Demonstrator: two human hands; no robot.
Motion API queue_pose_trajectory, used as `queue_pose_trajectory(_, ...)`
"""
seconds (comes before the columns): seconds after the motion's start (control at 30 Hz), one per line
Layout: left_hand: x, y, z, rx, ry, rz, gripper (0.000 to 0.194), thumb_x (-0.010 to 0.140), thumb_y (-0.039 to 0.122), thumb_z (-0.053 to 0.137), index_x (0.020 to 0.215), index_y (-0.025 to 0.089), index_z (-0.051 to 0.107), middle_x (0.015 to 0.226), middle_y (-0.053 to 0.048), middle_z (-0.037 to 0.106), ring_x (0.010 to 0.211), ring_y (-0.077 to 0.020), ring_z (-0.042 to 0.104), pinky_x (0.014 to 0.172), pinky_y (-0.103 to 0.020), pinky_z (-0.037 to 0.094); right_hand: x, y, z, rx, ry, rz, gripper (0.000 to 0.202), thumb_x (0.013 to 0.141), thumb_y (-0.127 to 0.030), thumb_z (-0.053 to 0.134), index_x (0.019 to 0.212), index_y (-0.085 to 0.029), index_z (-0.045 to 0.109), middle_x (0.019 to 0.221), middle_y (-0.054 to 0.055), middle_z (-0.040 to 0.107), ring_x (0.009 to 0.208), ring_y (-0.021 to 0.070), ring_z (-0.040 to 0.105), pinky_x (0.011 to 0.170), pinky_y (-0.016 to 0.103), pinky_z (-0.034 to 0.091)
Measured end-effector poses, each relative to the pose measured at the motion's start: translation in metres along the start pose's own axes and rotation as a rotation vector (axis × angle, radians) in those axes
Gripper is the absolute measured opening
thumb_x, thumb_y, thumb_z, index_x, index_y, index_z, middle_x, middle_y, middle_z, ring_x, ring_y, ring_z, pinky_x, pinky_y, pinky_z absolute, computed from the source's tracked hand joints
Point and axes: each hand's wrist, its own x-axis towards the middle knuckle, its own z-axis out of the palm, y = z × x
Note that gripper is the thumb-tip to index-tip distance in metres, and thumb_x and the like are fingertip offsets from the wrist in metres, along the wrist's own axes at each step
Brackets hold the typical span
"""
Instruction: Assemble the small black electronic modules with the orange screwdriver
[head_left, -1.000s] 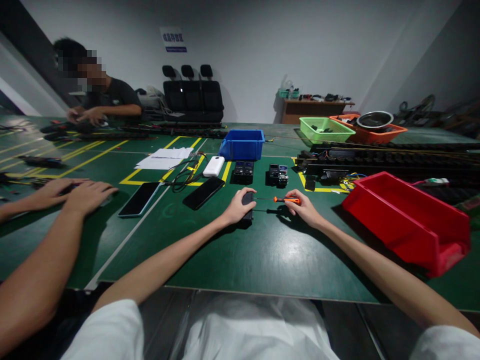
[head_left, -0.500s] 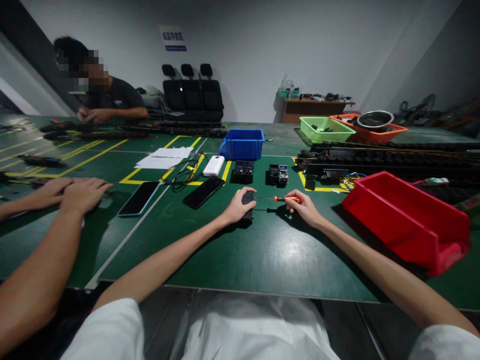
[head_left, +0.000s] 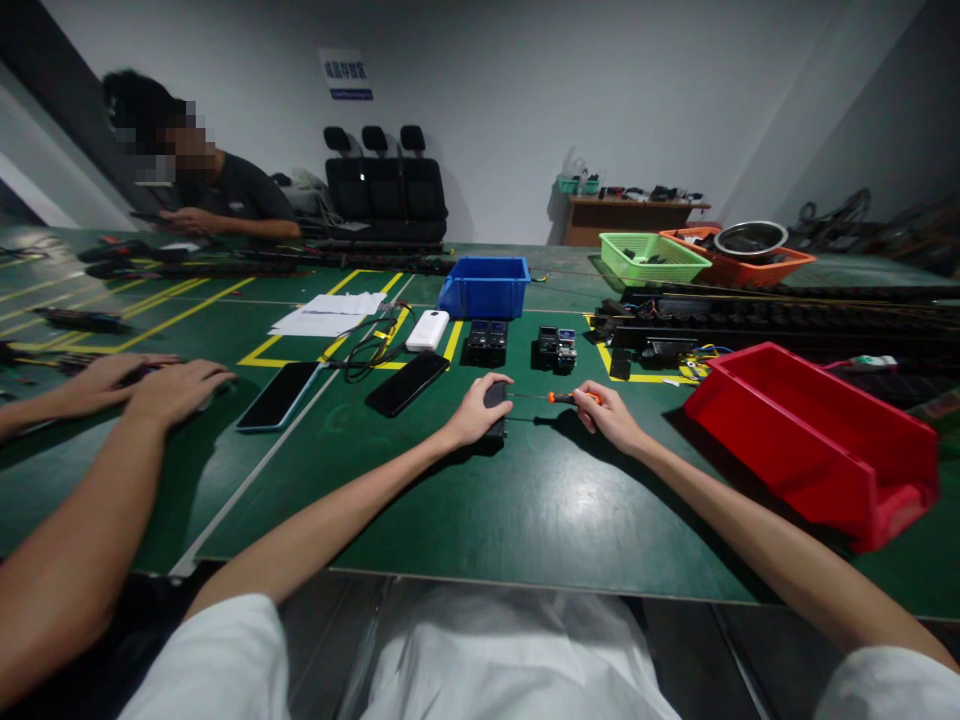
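Note:
My left hand point(head_left: 484, 412) is wrapped round a small black box-like device point(head_left: 496, 398) on the green table. Its fine details are too small to make out. Between the fingers of my right hand point(head_left: 606, 415) is a screwdriver point(head_left: 562, 398) with an orange and black handle. Its thin shaft points left, level, with the tip at the right side of the black device. Beyond my hands stand small black boxy modules point(head_left: 487, 342), and to their right another pair of modules point(head_left: 556, 348), one with a silvery part.
A red bin point(head_left: 810, 440) stands right of my right arm; a blue bin point(head_left: 484, 288) lies farther back. Left of my hands are a black phone point(head_left: 407, 384), a white power bank point(head_left: 427, 331) and another phone point(head_left: 279, 397). A co-worker's hands point(head_left: 169, 390) rest at far left.
The fingers of my right hand have shifted their grip on the screwdriver handle; my left hand stays put. The neighbour's hands moved slightly right, and the person across now holds something dark.

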Motion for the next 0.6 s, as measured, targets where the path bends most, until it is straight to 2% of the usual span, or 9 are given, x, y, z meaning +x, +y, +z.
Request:
queue_pose_trajectory(0.13,0.0002,0.001,-0.0006,0.001,-0.002,-0.003,0.036,0.079,0.025,0.06,0.114,0.022,0.059,0.113,-0.004,0.058,0.102,-0.0199,0.055,0.099,-0.036,0.042,0.0,-0.0001,0.0002,-0.017,0.0,0.027,0.04,0.088,-0.059,0.052,0.075,-0.021,0.048,0.048,-0.007,0.045,0.037,0.0083,0.037,0.038,0.022,0.026)
queue_pose_trajectory(0.23,0.0002,0.0021,-0.0012,0.0,-0.003,-0.002,0.035,0.079,0.025,0.06,0.114,0.022,0.059,0.113,-0.004,0.058,0.102,-0.0198,0.055,0.098,-0.035,0.042,-0.0003,-0.0004,0.0006,-0.009,-0.007,0.027,0.041,0.088,-0.06,0.051,0.075,-0.021,0.048,0.05,-0.006,0.047,0.039,0.0087,0.039,0.039,0.023,0.028)
queue_pose_trajectory(0.37,0.0001,0.0019,-0.0009,-0.002,-0.005,0.004,0.036,0.079,0.025,0.06,0.114,0.021,0.058,0.113,-0.004,0.058,0.102,-0.0198,0.055,0.098,-0.035,0.042,-0.0006,-0.0019,0.0005,-0.008,-0.017,-0.012,0.034,0.088,-0.054,0.054,0.086,-0.02,0.051,0.054,-0.006,0.049,0.046,0.0094,0.044,0.047,0.023,0.035)
queue_pose_trajectory(0.47,0.0003,0.0009,-0.0002,0.004,-0.003,0.009,0.035,0.079,0.024,0.06,0.114,0.022,0.058,0.112,-0.004,0.058,0.103,-0.02,0.054,0.099,-0.036,0.042,-0.0007,-0.0028,-0.0002,-0.035,-0.004,-0.041,0.034,0.081,-0.049,0.065,0.096,-0.021,0.052,0.064,-0.006,0.051,0.052,0.0094,0.046,0.05,0.023,0.038)
queue_pose_trajectory(0.6,0.0006,0.0006,0.0,0.006,-0.001,-0.002,0.035,0.079,0.025,0.06,0.114,0.022,0.058,0.113,-0.004,0.058,0.103,-0.0199,0.055,0.099,-0.036,0.042,-0.0001,-0.0012,-0.0013,-0.062,0.015,-0.053,0.036,0.078,-0.048,0.068,0.097,-0.02,0.055,0.072,-0.003,0.054,0.057,0.0106,0.049,0.053,0.024,0.04)
